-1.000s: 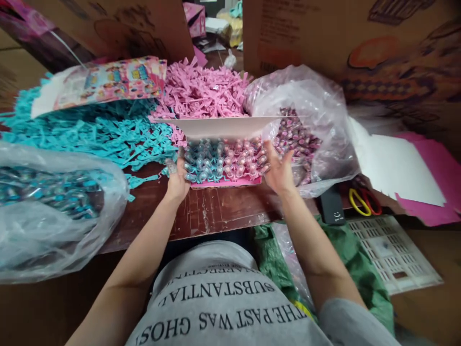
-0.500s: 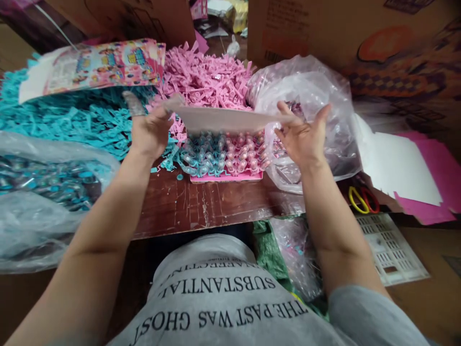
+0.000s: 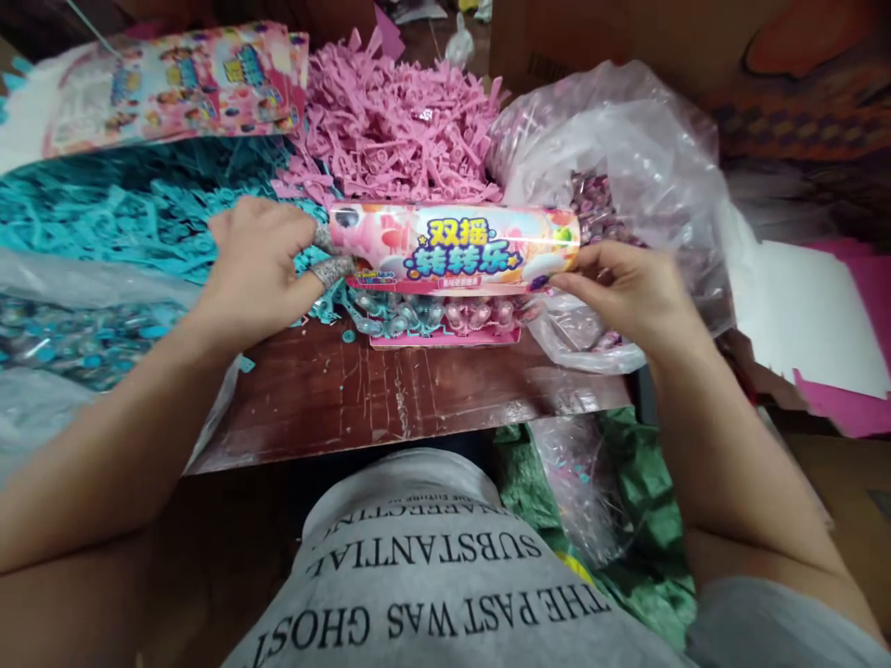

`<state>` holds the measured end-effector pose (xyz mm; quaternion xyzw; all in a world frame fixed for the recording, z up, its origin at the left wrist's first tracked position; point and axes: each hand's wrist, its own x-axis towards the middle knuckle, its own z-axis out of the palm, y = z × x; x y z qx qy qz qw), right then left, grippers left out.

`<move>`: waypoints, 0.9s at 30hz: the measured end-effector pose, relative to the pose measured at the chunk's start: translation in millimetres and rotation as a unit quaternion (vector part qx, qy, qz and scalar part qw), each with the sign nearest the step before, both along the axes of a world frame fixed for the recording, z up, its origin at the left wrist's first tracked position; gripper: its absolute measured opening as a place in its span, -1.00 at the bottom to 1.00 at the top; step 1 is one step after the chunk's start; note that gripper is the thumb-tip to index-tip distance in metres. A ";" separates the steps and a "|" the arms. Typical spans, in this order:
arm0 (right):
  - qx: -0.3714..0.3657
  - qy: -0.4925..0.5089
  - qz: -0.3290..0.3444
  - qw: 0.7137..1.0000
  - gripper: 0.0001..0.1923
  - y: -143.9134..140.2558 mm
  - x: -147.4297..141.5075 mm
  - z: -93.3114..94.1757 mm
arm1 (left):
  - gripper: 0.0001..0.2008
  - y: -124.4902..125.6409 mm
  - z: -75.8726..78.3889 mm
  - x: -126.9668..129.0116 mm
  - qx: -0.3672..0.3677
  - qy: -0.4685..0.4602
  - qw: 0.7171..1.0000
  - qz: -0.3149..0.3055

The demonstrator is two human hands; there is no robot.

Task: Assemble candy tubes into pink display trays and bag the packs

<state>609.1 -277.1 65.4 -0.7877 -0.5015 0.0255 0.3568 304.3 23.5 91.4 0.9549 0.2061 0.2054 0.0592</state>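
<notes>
A glossy printed card point(image 3: 456, 246), pink with yellow and blue lettering, is stretched crosswise and slightly curved between my hands. My left hand point(image 3: 261, 264), with grey tape on its thumb and a finger, pinches the left end. At the right end, the thumb and fingers of my right hand point(image 3: 637, 292) grip the card. Directly below it stands a pink-edged box point(image 3: 445, 341) with rows of clear-tipped toy pieces point(image 3: 470, 315), blue on the left and pink on the right. The card hides the back rows.
Heaps of pink plastic parts point(image 3: 404, 121) and blue plastic parts point(image 3: 132, 218) lie behind. A printed sheet stack point(image 3: 201, 83) rests on the blue heap. Plastic bags of small pieces stand at left point(image 3: 83, 325) and right point(image 3: 668, 213). White and pink card point(image 3: 807, 315) lies far right.
The card's printed face has turned toward me; before, its plain side showed. My fingers have gone from spread to closed on its ends.
</notes>
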 end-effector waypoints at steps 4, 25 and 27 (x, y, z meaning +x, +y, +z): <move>-0.033 -0.098 0.025 0.994 -0.76 2.2 9.8 -16.4 | -0.59 1.2 -20.6 -1.9 0.022 0.026 0.999 -0.019; -0.064 -0.005 0.171 0.983 -0.81 -5.5 17.6 -35.1 | -0.67 -3.6 -62.1 -20.1 -0.210 0.006 0.969 -0.129; -0.071 0.009 0.162 0.984 -0.78 -3.8 16.4 -36.4 | -0.76 0.1 -67.1 -22.9 -0.176 -0.020 0.977 -0.116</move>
